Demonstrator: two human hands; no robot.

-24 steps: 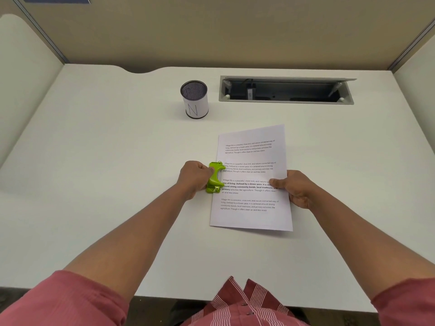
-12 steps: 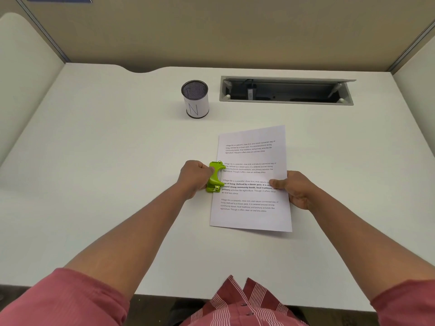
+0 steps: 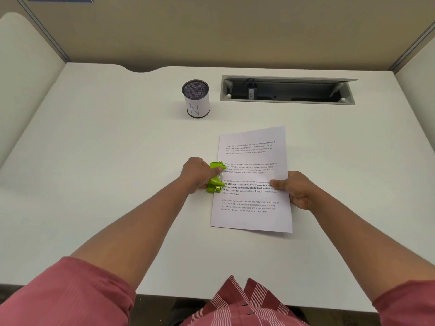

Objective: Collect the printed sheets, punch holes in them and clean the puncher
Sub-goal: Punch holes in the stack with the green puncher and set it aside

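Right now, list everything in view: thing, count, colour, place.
printed sheets: one stack, count of sheets unclear, white with black text, on the desk right of centre.
puncher: one, lime green, on the left edge of the sheets.
pen cup: one, dark mesh wrapped in white paper marked N, behind the sheets to the left.
cable tray: one, grey, lid open, set into the desk at the back right.
desk: one, white, with beige partitions around it.
shirt: one, red with white stripes, at the bottom edge.
hands: left hand grips the puncher; right hand pinches the right edge of the sheets.
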